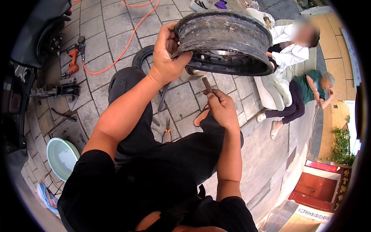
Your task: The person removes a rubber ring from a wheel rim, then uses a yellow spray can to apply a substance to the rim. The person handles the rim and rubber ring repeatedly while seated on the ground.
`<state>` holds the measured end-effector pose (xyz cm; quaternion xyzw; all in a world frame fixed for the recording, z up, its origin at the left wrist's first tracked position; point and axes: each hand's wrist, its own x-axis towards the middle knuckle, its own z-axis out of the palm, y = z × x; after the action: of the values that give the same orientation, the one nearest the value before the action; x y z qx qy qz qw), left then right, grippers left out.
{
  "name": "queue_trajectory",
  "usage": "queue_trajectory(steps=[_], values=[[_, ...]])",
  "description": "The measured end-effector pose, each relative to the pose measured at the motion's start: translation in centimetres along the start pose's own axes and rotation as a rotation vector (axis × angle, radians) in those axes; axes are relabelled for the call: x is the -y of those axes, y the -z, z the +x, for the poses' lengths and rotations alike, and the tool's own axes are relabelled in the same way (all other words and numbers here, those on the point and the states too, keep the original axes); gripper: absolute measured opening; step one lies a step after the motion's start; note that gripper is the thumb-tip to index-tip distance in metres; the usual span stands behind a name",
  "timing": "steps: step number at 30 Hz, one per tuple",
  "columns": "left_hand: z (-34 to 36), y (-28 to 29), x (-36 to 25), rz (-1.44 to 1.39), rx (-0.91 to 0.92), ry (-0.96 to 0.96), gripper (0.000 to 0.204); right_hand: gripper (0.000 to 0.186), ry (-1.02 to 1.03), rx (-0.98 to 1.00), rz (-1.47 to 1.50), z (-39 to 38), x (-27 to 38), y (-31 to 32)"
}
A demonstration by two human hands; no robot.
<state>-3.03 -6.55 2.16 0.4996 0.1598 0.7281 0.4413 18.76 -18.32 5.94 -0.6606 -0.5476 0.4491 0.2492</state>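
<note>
My left hand (167, 58) is closed on the near left edge of a dirty, dark wheel rim (226, 34). The rim is held up and tilted, so part of its inside shows underneath. Below it, my right hand (223, 110) is wrapped round a short, flat brown bar (207, 84) whose upper end points at the rim without visibly touching it. What kind of tool the bar is, I cannot tell. A pale can-like container (190, 74) stands on the paving behind, partly hidden by the rim and my left hand.
An orange cordless impact wrench (73, 60) and orange hose (133, 36) lie on the left. A black tire (140, 58), orange-handled pliers (167, 130) and a basin of water (62, 157) are near my legs. Two people sit on a pale sofa (266, 92) at right.
</note>
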Motion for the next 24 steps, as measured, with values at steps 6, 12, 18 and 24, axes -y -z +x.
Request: queue_trajectory(steps=[6, 12, 18, 24], values=[[0.3, 0.4, 0.3, -0.031, -0.001, 0.03, 0.066, 0.033, 0.122, -0.101, -0.161, 0.1, 6.0, -0.4], [0.3, 0.2, 0.0, -0.005, 0.019, 0.031, 0.067, 0.033, 0.248, -0.123, -0.319, 1.9, 6.9, -0.1], [0.1, 0.1, -0.6, 0.0, 0.059, 0.013, 0.073, 0.033, 0.167, 0.018, -0.325, 3.9, 8.2, 0.2], [0.6, 0.2, -0.8, -0.031, 0.144, 0.123, 0.074, 0.028, 0.491, 0.09, -1.203, 4.0, 8.1, 1.2]])
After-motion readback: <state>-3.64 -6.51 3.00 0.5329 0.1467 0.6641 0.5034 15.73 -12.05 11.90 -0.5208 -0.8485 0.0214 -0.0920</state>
